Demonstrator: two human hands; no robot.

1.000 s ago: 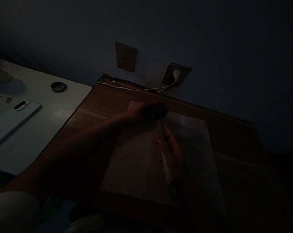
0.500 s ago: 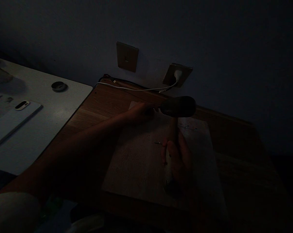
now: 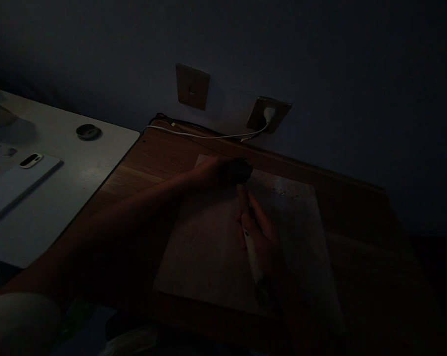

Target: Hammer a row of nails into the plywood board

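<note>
The light is very dim. My right hand [image 3: 262,237] is wrapped round the pale wooden handle of a hammer [image 3: 252,249]. The dark hammer head [image 3: 240,170] is over the back left part of a flat board [image 3: 204,247], right beside my left hand [image 3: 210,170]. My left hand rests at the board's back left corner with its fingers curled. The hammer head and shadow partly hide those fingers, and what they hold cannot be made out. Several small shiny bits [image 3: 283,193] lie on the board near its back right corner.
The board lies on a brown wooden table [image 3: 134,168] against the wall. To the left, a white table [image 3: 86,170] carries a phone [image 3: 26,183] and a small round dark object [image 3: 88,131]. A white cable [image 3: 208,137] runs to a wall socket [image 3: 268,113].
The hammer head has swung left and down to beside my left hand, and my right hand has shifted slightly left with it. My left hand has stayed nearly still.
</note>
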